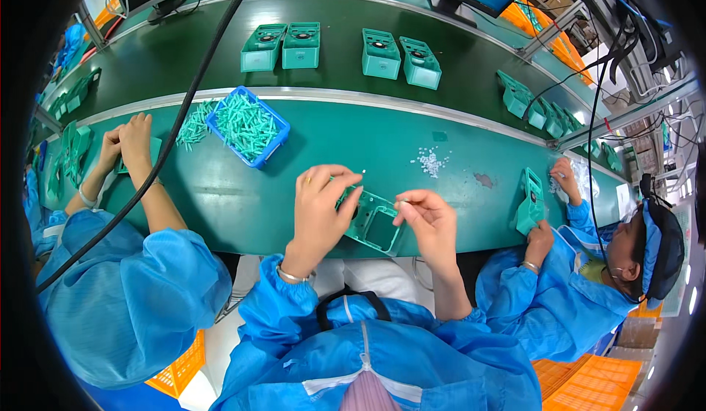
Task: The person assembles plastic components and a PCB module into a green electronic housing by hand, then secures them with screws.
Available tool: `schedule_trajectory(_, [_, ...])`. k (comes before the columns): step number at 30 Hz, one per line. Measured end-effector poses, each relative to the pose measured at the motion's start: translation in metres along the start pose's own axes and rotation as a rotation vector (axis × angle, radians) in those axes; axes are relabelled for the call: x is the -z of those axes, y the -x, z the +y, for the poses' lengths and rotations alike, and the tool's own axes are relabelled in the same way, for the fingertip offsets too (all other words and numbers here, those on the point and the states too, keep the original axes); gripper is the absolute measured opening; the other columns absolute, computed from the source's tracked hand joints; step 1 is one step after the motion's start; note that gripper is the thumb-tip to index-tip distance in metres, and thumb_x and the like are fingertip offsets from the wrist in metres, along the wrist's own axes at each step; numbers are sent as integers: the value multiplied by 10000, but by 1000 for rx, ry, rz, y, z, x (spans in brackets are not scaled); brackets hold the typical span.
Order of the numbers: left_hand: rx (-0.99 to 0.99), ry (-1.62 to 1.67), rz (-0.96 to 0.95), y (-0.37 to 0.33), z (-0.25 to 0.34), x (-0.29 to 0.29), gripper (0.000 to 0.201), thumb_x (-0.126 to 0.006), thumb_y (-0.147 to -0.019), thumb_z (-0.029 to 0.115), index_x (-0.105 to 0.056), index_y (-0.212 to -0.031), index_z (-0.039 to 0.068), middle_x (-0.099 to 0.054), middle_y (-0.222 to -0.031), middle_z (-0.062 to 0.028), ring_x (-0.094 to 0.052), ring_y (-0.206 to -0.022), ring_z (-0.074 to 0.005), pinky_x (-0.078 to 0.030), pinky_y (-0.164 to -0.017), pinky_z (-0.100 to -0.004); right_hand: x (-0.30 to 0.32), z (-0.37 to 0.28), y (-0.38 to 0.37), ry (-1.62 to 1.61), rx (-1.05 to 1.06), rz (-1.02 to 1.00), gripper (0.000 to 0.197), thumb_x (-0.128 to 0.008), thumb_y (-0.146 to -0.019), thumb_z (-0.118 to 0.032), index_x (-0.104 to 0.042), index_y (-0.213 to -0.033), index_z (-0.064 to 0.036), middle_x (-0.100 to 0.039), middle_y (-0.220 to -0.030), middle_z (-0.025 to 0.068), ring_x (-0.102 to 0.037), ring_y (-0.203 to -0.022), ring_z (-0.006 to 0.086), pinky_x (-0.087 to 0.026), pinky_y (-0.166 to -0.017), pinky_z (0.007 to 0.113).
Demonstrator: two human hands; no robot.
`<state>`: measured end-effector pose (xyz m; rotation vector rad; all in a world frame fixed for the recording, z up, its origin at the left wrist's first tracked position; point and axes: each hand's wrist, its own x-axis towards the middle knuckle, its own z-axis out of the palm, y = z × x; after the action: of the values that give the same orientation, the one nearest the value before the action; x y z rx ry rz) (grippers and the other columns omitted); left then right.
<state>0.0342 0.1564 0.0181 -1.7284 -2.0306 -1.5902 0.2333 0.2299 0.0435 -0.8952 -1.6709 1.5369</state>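
Observation:
A green plastic housing (359, 228) with a large rectangular opening and a dark round part lies at the table's front edge, between my hands. My left hand (320, 203) is over its left end, fingers closed in a pinch; a tiny white piece (363, 171) shows at the fingertips. At the housing's right end, my right hand (432, 223) is closed, thumb and index fingertip pressed together. Whatever those fingertips hold is too small to make out. A loose pile of small white pieces (430, 162) lies on the table beyond my right hand.
A blue bin (276, 146) of green sticks stands at left, with loose sticks (193, 125) beside it. Finished-looking green housings (301, 47) line the raised belt behind. Co-workers (132, 293) sit on both sides; the right one holds a green housing (531, 203). A black cable (198, 80) crosses the view.

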Motion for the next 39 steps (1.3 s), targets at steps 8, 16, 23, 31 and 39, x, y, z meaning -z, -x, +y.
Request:
schedule_trajectory(8, [119,323,-222,15,35,18,234,-854,-835,112,-787,-1056,69,-782,-1006,-66,-717,-930,-230,-473,-839,-357,-15,-7,6,-332,9,11,141,-712,-986,29,-689,-1125,50,-737,-1036,118,-721,-863,149,-577,-774,266])
schedule_trajectory(16, [193,445,-300,20,25,23,100,-832,-861,69,-797,-955,60,-772,-918,-80,-723,-834,-216,-487,-792,-354,-20,4,20,72,132,29,111,-767,-915,48,-737,-1006,-6,-721,-958,41,-625,-802,66,-471,-676,223])
schedule_trajectory(23, [-139,-3,-291,-12,13,29,315,-840,-831,100,-766,-1138,98,-742,-1098,-70,-686,-1065,-284,-470,-992,-436,-10,-2,19,365,271,78,158,-746,-834,101,-740,-954,-1,-743,-865,90,-695,-721,128,-554,-664,267])
schedule_trajectory(31, [109,106,-698,-17,-33,3,287,-786,-895,166,-752,-1177,123,-756,-1042,-56,-689,-1033,-278,-480,-923,-420,-5,2,12,368,292,27,152,-712,-865,144,-724,-988,56,-745,-917,105,-738,-766,133,-549,-687,244])
schedule_trajectory(39, [68,168,-393,-1,-14,-5,264,-827,-853,162,-768,-1107,125,-718,-1131,-26,-661,-1081,-260,-445,-962,-410,-7,-8,-20,617,441,-52,190,-754,-826,118,-733,-966,-8,-731,-961,104,-682,-741,175,-524,-656,313])
